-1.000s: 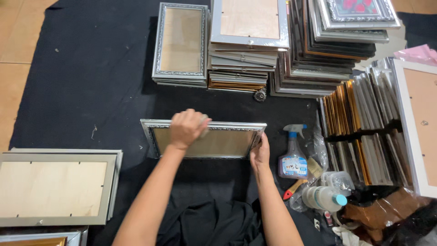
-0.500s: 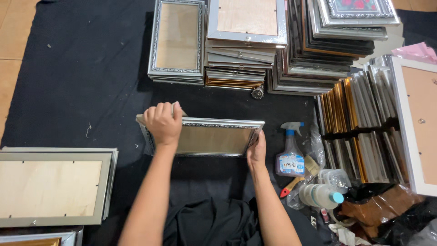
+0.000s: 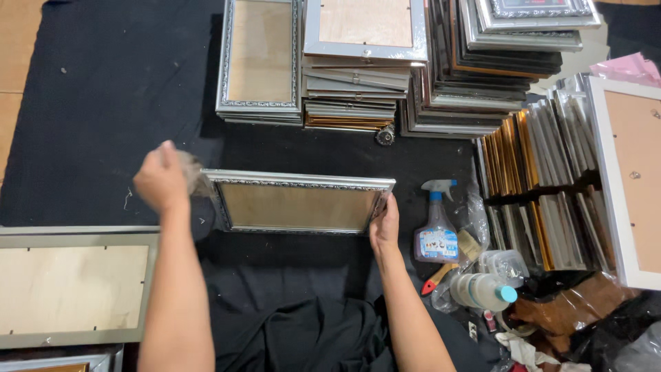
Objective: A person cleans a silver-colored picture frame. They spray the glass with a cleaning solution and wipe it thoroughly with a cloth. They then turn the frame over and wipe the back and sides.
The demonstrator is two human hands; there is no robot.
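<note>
While the right hand (image 3: 384, 224) pinches the right edge of the silver rectangular picture frame (image 3: 299, 203) so it stands steady on the black floor cloth (image 3: 103, 103), the left hand (image 3: 162, 178) closes on a grey wad (image 3: 195, 176) at its left end

Left hand (image 3: 164, 180) motion-blurred over a blurry wad at silver frame's (image 3: 299, 204) left end; frame stacks (image 3: 441, 62) cut off at top edge.
</note>
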